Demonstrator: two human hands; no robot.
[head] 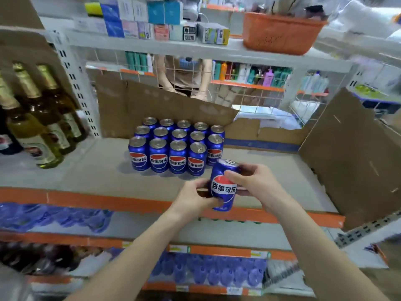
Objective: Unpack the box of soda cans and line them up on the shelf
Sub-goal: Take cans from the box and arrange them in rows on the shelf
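**Both hands on one can at the shelf edge**

Two bare forearms reach up from the bottom of the head view and meet on a single blue soda can (223, 185). It is held tilted, top leaning away, just above the orange front edge of the shelf (86, 177). The left hand (195, 197) curls its grip round the can's lower left side; the right hand (253, 181) clamps the upper right side, thumb lying across the label. So each grip is closed on that same can.

Just behind it, on the grey shelf board, stands a block of matching cans (176, 146), upright and touching one another, three rows deep. The held can hangs near the block's front right corner, not touching it.

Torn brown cardboard (165, 105) stands behind the block, and another cardboard flap (351, 157) rises at the right. Tall green bottles (36, 118) with gold foil tops stand to the left. On the shelf above sits an orange basket (280, 32) beside small boxes (156, 22).
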